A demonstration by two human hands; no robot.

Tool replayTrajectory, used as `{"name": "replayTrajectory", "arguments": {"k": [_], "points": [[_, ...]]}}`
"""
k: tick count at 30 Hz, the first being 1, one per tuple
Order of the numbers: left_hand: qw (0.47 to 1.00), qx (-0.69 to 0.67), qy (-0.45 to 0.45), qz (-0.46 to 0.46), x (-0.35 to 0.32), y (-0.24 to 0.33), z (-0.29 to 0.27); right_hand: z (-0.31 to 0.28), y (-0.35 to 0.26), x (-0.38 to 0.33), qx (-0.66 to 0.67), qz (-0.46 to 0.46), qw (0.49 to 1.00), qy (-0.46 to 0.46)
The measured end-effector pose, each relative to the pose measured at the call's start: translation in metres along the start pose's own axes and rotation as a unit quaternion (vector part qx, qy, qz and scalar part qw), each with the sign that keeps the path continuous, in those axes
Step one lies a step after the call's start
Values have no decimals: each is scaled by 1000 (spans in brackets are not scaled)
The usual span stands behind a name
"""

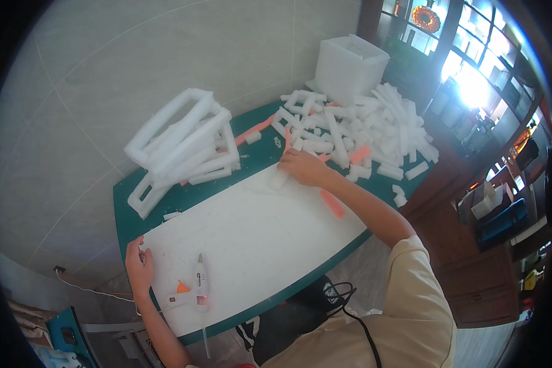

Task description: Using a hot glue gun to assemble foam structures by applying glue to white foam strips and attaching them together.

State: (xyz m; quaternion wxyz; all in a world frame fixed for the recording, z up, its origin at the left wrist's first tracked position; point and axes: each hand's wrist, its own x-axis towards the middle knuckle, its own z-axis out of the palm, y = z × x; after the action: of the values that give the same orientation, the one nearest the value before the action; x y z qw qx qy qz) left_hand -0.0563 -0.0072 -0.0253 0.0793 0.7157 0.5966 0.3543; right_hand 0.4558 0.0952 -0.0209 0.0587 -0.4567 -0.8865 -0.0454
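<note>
A green table (120, 202) set agst a pale wall carries a broad white board (245, 230), its long side running slantwise from near L to far R. Behind, at far R, spreads a heap of white foam pieces (383, 126); at far L, a stack of foam frames (184, 138); beyond the heap, a white foam box (349, 67).

The R hand (303, 167) is at the board's far edge, fingers bent down over a pale piece (278, 179); whether they're clamped on it, can't tell. The L hand (139, 267) is at the board's L edge, fingers loosely curled; can't tell if they hold anything.

Nr the L hand, to its R, a white glue gun (200, 285) lies on the board, long axis pointing away from the person, nozzle at far end, stick hanging past the table's near edge.

A pink strip (332, 203) lies on the near side of the R forearm, slanting roughly along it.

Smallest is the pale piece, under the R fingertips & toward the person; R hand is by far the nearer, L well apart. Its long axis is too blurred to call.
</note>
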Motion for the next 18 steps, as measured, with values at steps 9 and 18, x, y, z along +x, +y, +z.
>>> {"name": "replayTrajectory", "arguments": {"k": [9,18], "points": [[1000,-11,-5,-12,-4,-1,0,-141,-69,-9,308,-52,942,-119],[1000,2,5,-3,1,-4,2,-95,1,-8,-150,145,966,154]]}}
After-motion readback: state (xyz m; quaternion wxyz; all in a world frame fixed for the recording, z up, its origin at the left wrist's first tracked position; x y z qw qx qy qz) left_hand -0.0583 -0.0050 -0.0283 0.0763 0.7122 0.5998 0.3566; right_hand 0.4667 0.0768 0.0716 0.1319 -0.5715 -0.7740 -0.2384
